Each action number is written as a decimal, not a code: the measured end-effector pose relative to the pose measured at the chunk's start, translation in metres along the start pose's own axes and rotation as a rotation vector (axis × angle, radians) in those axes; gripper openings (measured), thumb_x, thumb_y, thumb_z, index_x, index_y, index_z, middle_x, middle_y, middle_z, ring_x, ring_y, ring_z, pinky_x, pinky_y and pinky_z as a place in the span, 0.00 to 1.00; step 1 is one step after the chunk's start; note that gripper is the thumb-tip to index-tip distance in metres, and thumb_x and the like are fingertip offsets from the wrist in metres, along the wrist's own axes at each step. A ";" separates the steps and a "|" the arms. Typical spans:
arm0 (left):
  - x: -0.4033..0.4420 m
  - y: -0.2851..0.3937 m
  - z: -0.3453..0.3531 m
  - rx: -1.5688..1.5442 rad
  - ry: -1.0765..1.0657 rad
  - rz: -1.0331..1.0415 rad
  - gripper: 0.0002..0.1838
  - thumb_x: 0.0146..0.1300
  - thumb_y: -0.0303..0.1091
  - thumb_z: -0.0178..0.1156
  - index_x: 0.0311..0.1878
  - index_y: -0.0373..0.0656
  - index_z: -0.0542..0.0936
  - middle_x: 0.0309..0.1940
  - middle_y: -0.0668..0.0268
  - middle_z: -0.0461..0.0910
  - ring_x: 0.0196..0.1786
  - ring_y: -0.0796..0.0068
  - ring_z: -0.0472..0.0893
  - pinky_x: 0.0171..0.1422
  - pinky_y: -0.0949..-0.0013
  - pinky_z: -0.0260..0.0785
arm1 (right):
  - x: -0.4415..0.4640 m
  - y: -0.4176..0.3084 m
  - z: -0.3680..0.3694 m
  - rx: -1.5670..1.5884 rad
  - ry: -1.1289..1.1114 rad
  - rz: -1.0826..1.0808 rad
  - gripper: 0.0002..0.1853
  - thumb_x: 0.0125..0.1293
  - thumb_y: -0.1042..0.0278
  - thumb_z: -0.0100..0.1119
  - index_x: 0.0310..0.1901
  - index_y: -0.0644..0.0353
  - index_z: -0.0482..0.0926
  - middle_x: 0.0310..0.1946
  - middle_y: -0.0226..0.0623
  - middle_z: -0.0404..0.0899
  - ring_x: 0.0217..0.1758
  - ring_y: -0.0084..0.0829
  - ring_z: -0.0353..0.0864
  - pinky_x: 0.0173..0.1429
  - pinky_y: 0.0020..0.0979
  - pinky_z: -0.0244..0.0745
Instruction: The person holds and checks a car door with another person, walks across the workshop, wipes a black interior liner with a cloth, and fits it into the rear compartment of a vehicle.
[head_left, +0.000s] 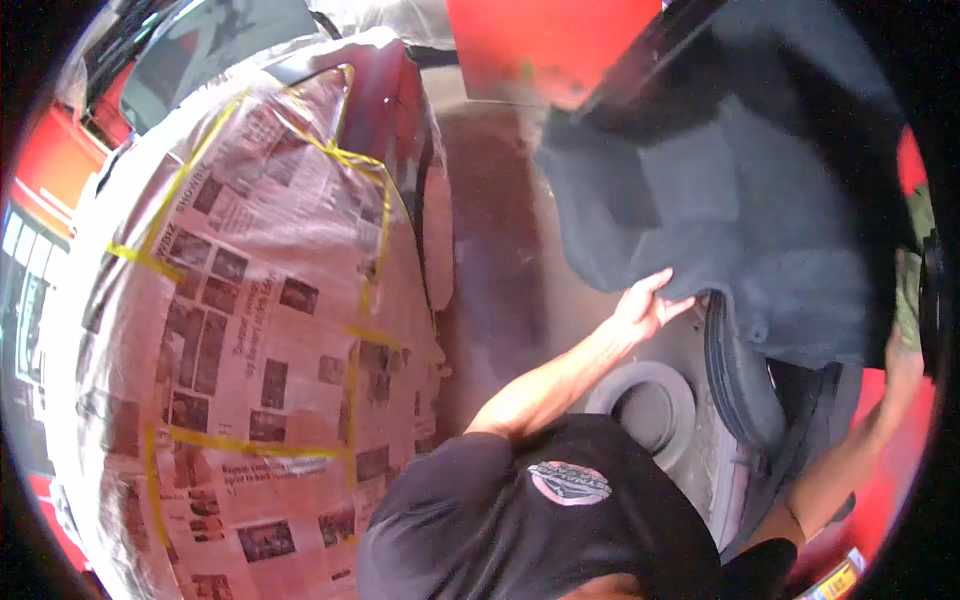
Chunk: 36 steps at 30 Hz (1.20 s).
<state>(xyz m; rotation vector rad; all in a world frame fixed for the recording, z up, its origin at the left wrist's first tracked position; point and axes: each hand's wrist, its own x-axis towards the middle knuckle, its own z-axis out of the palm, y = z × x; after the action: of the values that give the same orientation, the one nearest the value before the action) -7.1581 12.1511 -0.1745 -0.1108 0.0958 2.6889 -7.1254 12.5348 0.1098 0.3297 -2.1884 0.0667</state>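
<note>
My left hand [645,312] reaches to the lower edge of a large dark grey moulded liner [690,190], its thumb and forefinger spread apart and some fingers hidden. Near the right edge of the view, my right hand [904,358] is at a green patterned cloth [908,300], with its fingers mostly hidden. Just below the liner, a curved black ribbed strip [725,375] hangs beside my left fingertips.
A vehicle covered in newspaper sheets [250,350] and yellow tape [260,447] fills the left side. A round grey ring [645,405] lies below my left forearm. Red panels [555,45] stand at the top and lower right.
</note>
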 end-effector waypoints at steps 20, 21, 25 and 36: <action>0.228 0.197 -0.133 0.304 0.334 -0.189 0.41 0.65 0.70 0.53 0.67 0.42 0.69 0.59 0.57 0.75 0.53 0.52 0.82 0.57 0.51 0.79 | 0.189 -0.061 0.456 0.202 -0.006 -0.140 0.27 0.56 0.73 0.68 0.58 0.70 0.73 0.56 0.56 0.75 0.60 0.57 0.73 0.65 0.48 0.67; 0.243 0.205 -0.127 0.314 0.363 -0.225 0.43 0.64 0.73 0.52 0.66 0.43 0.70 0.57 0.58 0.76 0.52 0.53 0.82 0.56 0.51 0.78 | 0.208 -0.060 0.476 0.244 -0.028 -0.171 0.27 0.56 0.73 0.69 0.58 0.69 0.74 0.57 0.57 0.75 0.61 0.58 0.73 0.65 0.49 0.67; 0.312 0.247 -0.126 0.241 0.306 -0.240 0.46 0.59 0.79 0.51 0.66 0.49 0.71 0.52 0.59 0.78 0.52 0.53 0.81 0.58 0.50 0.77 | 0.281 -0.060 0.566 0.341 -0.045 -0.205 0.26 0.57 0.75 0.67 0.58 0.69 0.74 0.56 0.54 0.77 0.60 0.54 0.75 0.65 0.46 0.69; 0.464 0.383 -0.146 0.209 0.419 -0.055 0.48 0.64 0.69 0.53 0.70 0.34 0.60 0.63 0.54 0.66 0.57 0.47 0.79 0.63 0.47 0.75 | 0.428 -0.175 0.710 0.371 0.004 -0.407 0.27 0.52 0.71 0.70 0.56 0.64 0.77 0.51 0.51 0.80 0.55 0.54 0.77 0.60 0.47 0.71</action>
<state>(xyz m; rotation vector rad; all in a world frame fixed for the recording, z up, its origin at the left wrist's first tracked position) -7.7330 11.9939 -0.3442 -0.5991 0.4913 2.5423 -7.8781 12.1574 0.0143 0.9747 -2.0571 0.2470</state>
